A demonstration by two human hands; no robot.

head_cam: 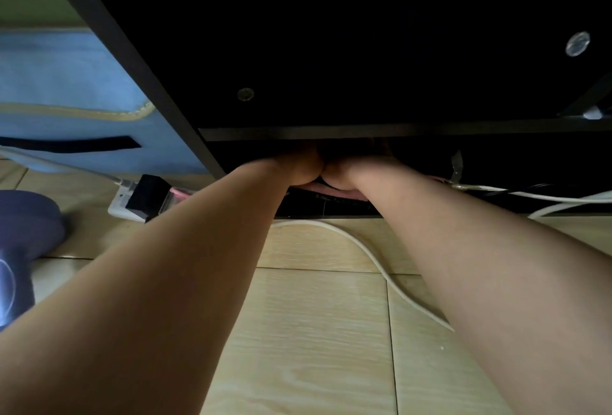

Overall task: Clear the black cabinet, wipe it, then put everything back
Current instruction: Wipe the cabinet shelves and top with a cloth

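Left hand (299, 166) and right hand (344, 171) side by side in lowest compartment of black cabinet (331, 50). Fingers hidden behind shelf edge, pose cannot tell. Pink cloth-like thing (331, 192) under palms on bottom board: likely soft, light; take by bunching near edge.

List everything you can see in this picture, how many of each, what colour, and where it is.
black cabinet: one, black, fills the top of the view.
round caps: two, clear, on the cabinet's panel.
cloth: one, pink, in the low compartment, under the hands.
power strip: one, white, on the floor left of the cabinet.
adapter: one, black, plugged into the strip.
cables: several, white, across the floor and along the compartment's right side.
fabric item: one, blue, left of the cabinet.
dark blue object: one, far left on the floor; unclear what.
floor: pale wood-pattern tiles.
left hand and right hand: side by side in the low compartment, fingers hidden.
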